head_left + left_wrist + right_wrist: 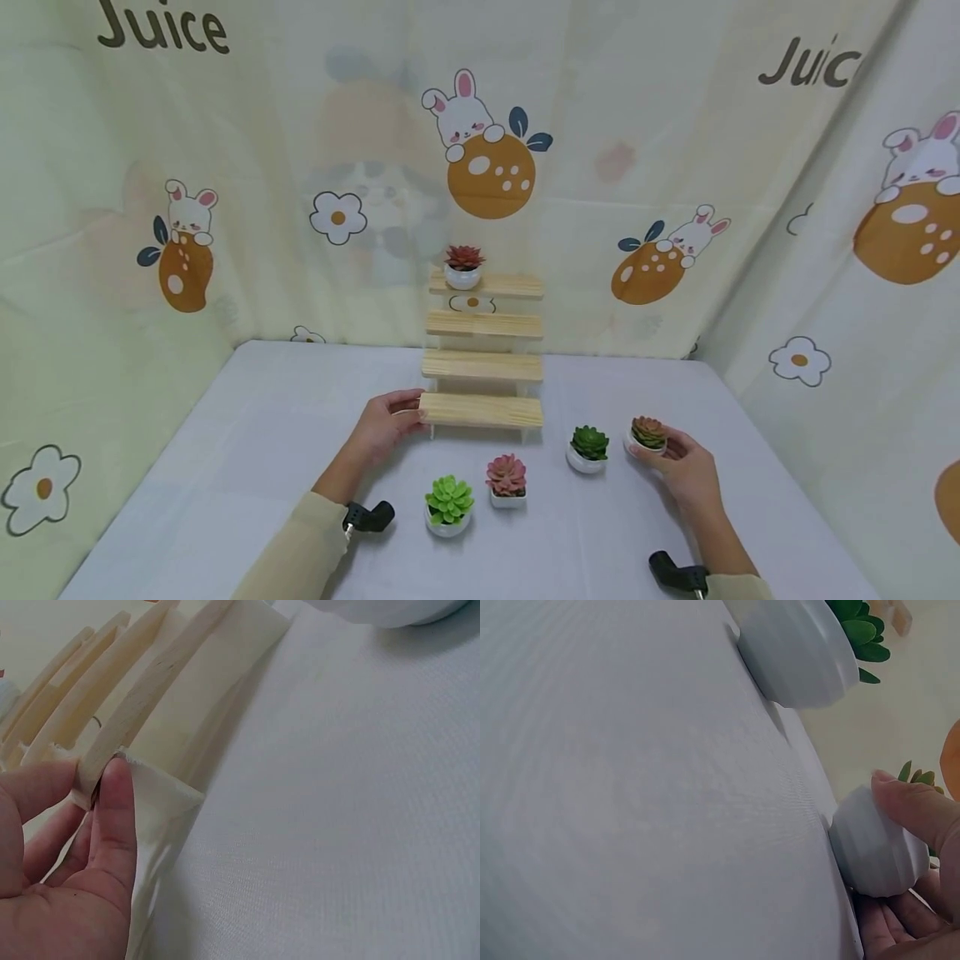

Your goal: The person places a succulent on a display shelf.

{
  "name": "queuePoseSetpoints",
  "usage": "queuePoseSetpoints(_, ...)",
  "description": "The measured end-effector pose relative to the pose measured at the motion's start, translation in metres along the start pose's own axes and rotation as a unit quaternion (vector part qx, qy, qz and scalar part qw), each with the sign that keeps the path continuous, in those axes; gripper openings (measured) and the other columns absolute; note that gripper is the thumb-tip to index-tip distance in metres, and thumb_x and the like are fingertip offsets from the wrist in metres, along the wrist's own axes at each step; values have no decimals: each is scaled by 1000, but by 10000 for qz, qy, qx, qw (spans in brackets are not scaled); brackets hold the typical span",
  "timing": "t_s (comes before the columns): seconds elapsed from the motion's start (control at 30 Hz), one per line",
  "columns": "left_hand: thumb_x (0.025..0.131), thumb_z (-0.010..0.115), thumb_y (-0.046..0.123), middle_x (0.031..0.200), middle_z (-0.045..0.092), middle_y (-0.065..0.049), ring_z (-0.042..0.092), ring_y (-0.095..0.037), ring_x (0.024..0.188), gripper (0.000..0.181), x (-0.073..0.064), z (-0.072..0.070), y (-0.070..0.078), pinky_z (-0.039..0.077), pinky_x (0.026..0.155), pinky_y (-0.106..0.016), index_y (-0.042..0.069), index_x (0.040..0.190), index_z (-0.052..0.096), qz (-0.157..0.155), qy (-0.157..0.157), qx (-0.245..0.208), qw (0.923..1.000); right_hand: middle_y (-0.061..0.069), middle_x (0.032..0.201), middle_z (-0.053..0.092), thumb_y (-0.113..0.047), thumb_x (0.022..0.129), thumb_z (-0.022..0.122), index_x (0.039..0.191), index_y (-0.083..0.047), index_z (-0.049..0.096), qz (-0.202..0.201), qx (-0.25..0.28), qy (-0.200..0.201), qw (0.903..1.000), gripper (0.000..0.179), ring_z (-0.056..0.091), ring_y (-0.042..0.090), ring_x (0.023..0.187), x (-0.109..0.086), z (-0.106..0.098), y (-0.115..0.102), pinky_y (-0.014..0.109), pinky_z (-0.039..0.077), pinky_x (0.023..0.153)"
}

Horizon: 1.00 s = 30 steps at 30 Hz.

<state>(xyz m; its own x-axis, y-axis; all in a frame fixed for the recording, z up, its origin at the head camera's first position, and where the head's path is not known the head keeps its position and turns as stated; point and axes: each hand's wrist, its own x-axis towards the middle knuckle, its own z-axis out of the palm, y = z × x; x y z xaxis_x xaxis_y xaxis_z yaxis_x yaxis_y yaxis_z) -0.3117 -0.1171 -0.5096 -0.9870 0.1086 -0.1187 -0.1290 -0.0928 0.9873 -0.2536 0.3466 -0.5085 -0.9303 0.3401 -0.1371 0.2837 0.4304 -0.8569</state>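
My left hand (pixel 387 425) pinches the left end of the lowest step of a wooden tiered shelf (pixel 480 410); the left wrist view shows thumb and fingers round the board's end (pixel 101 761). To the right, my right hand (pixel 686 467) grips a small white pot (pixel 877 844) with a brownish-orange succulent (pixel 648 432), thumb on one side and fingers on the other. Just left of it stands a dark green succulent (pixel 589 443) in a white pot (pixel 799 652). A red succulent (pixel 464 258) in a white pot sits on the top step's left part.
In front of the shelf stand a pink succulent (pixel 507 475) in a square white pot and a bright green succulent (pixel 448 500) in a round one. A white cloth (pixel 285 417) covers the table. Behind hangs a printed curtain (pixel 300 133), with another side at right.
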Motion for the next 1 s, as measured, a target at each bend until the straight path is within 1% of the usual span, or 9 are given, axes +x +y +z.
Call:
queuePoseSetpoints(0.17, 93, 64, -8, 124, 66, -22, 71, -19, 95, 44, 1, 1, 0, 64, 91, -39, -6, 137, 59, -58, 2, -61, 10000, 28, 155, 44, -33, 83, 87, 153, 2, 41, 11, 48, 102, 9999, 90, 47, 41, 141, -1, 0, -1, 53, 42, 118)
queuePoseSetpoints(0.27, 94, 64, -9, 124, 66, -23, 71, -19, 95, 45, 2, 1, 0, 64, 91, -39, -7, 138, 58, -14, -24, -64, 10000, 27, 154, 47, -36, 82, 87, 151, 1, 44, -83, -50, 137, 9999, 90, 49, 40, 139, -1, -1, -3, 51, 45, 115)
queuePoseSetpoints(0.43, 94, 63, -9, 126, 64, -24, 70, -19, 95, 46, 0, -1, 1, 65, 90, -37, -9, 139, 56, -29, -75, -62, 9999, 28, 151, 50, -43, 81, 86, 150, 1, 46, -207, -262, 162, 9993, 91, 52, 40, 136, 0, 1, -5, 51, 47, 112)
queuePoseSetpoints(0.6, 94, 63, -9, 128, 64, -25, 70, -18, 95, 46, -1, -2, 1, 65, 87, -34, -9, 140, 55, -24, -97, -77, 9999, 26, 154, 48, -45, 82, 86, 151, -2, 46, -191, -226, 90, 9995, 91, 49, 41, 139, 1, 5, -7, 54, 44, 115)
queuePoseSetpoints(0.7, 94, 63, -9, 127, 64, -25, 70, -18, 95, 45, -1, -1, 1, 65, 88, -35, -9, 139, 56, -9, -103, -97, 9999, 25, 156, 45, -48, 81, 85, 153, -5, 46, -135, -248, 85, 9996, 92, 46, 41, 140, 6, 5, -10, 56, 43, 116)
queuePoseSetpoints(0.8, 94, 63, -9, 126, 65, -25, 70, -18, 94, 45, -1, 1, 0, 65, 89, -37, -9, 138, 56, -9, -108, -103, 9999, 22, 159, 42, -52, 80, 85, 154, -9, 45, -49, -252, 10, 9997, 95, 43, 41, 142, 10, 5, -15, 58, 42, 116)
queuePoseSetpoints(0.9, 94, 64, -9, 125, 65, -24, 70, -19, 94, 45, -1, 1, 0, 65, 88, -36, -9, 138, 57, -27, -116, -86, 9999, 19, 161, 41, -53, 79, 85, 155, -12, 45, -26, -134, -100, 9999, 95, 43, 39, 143, 13, 5, -23, 57, 43, 115)
queuePoseSetpoints(1.0, 94, 63, -9, 125, 64, -25, 70, -18, 94, 45, -1, 0, 2, 66, 85, -34, -10, 138, 56, -24, -72, -32, 10000, 15, 160, 43, -53, 77, 87, 154, -15, 47, -117, 76, -155, 9998, 96, 45, 35, 141, 17, 9, -34, 50, 46, 111)
